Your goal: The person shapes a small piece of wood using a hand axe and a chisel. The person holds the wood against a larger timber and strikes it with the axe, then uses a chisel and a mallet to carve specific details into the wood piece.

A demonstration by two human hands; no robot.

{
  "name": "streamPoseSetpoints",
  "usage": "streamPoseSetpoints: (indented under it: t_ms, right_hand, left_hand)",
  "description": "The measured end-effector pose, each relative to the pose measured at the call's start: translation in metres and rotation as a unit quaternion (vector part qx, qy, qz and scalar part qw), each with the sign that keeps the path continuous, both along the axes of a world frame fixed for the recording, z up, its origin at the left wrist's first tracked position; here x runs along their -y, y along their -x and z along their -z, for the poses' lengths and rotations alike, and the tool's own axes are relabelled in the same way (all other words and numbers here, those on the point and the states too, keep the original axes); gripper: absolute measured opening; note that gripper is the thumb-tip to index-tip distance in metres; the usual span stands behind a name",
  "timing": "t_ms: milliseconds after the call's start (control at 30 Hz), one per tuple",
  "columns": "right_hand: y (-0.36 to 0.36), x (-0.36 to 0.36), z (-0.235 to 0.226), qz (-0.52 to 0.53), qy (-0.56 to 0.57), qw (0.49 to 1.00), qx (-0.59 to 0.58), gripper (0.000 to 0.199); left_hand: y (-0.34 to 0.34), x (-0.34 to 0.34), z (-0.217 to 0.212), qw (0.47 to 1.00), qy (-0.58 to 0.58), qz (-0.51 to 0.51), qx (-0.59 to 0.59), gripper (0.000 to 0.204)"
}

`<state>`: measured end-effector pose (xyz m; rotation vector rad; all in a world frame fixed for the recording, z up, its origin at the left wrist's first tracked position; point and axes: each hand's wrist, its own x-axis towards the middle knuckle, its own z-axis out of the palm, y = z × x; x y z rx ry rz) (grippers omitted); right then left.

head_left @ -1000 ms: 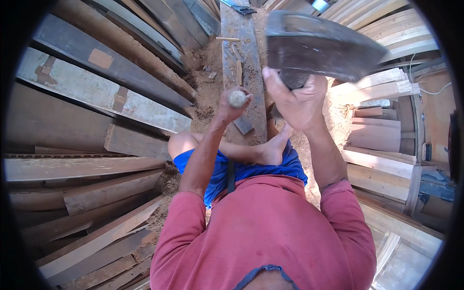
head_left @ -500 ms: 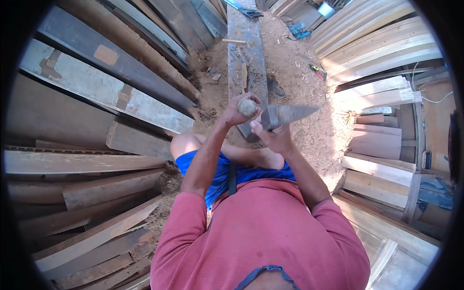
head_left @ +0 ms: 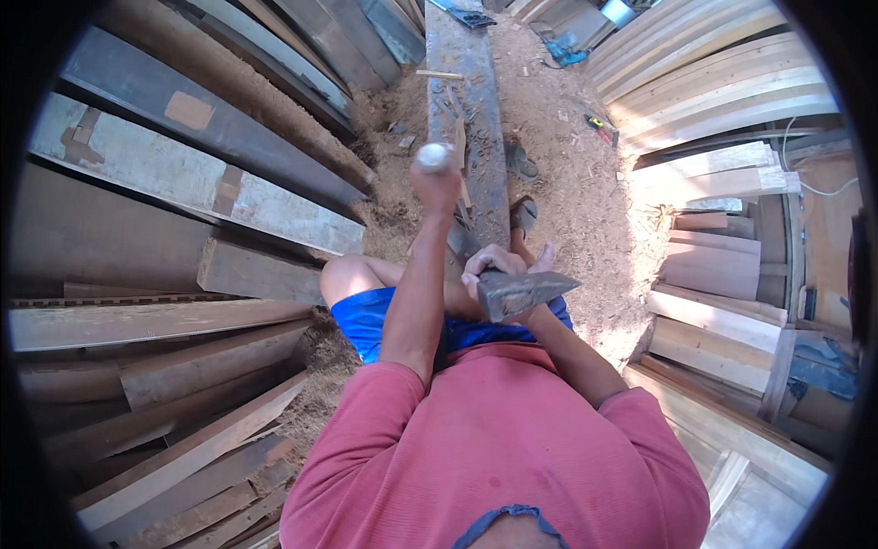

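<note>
My left hand [head_left: 437, 183] is stretched forward, shut on a tool handle with a pale round end [head_left: 430, 156], likely a chisel; its blade is hidden. It hovers over a long grey wooden beam [head_left: 480, 110] that runs away from me between my legs. My right hand [head_left: 495, 263] is close to my lap, shut on a dark metal axe-like head [head_left: 523, 292] whose wedge points right. The two hands are apart, the right one lower and nearer my body.
Stacks of weathered planks [head_left: 183, 210] fill the left side and paler boards [head_left: 722, 174] the right. Sawdust and chips cover the ground [head_left: 576, 183]. A sandal [head_left: 521, 165] lies beside the beam, and small tools [head_left: 562, 50] lie at the far end.
The axe-like head was raised high near the camera, came down onto the handle's end, and now sits low by my lap. My left hand has lifted forward with its tool.
</note>
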<state>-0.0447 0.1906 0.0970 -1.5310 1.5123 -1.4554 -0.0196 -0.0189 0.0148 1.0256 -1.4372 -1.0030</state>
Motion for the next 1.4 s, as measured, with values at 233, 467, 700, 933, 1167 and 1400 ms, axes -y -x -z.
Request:
streamPoseSetpoints:
  t_ms: [233,467,700,933,1167,1400]
  right_hand:
    - [-0.003,-0.009,0.042,-0.055,-0.184,0.937,0.292,0.02]
    - [0.005,-0.006,-0.018,0.012,-0.071,0.991,0.109,0.025]
    - [0.045,-0.018,-0.098,0.125,0.039,0.987,-0.096,0.014]
    - [0.054,-0.023,-0.135,0.145,0.14,0.979,0.005,0.023]
    - [0.056,-0.019,-0.177,0.134,0.244,0.952,0.128,0.019]
    - [0.075,0.009,-0.229,0.079,0.383,0.914,0.108,0.008]
  left_hand:
    - [-0.027,-0.006,-0.024,0.99,-0.069,0.125,-0.012,0.01]
    - [-0.043,-0.027,-0.056,0.974,-0.071,0.214,-0.018,0.008]
    - [-0.047,-0.038,-0.037,0.97,-0.086,0.228,-0.008,0.009]
    - [-0.039,-0.051,-0.025,0.967,-0.06,0.245,0.029,0.01]
    - [-0.042,-0.077,-0.042,0.958,0.027,0.28,0.058,0.009]
    - [-0.06,-0.08,-0.033,0.943,-0.023,0.328,0.047,0.014]
